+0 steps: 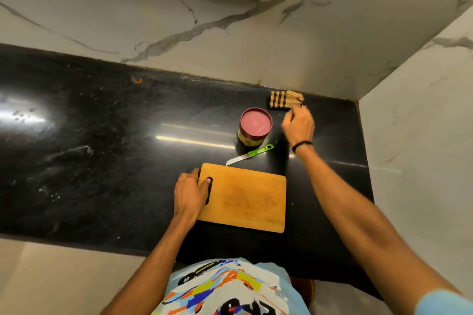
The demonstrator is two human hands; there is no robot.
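Board (245, 199) long L-R, L hand (190, 193) on slot (207, 201), R hand (299, 126) at cloth (282, 101)

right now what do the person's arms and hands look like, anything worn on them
Both forearms are bare, and there are no gloves on the left hand or the right hand. A thin black band circles the right wrist. At the lower right corner the edge of a light blue sleeve shows on the right arm, matching the light blue shirt with its multicoloured print.

What you wear
Pale blue T-shirt (225, 286) with multicolour print, matching short sleeve (444, 303), thin black band (302, 145) by your right hand (298, 126).
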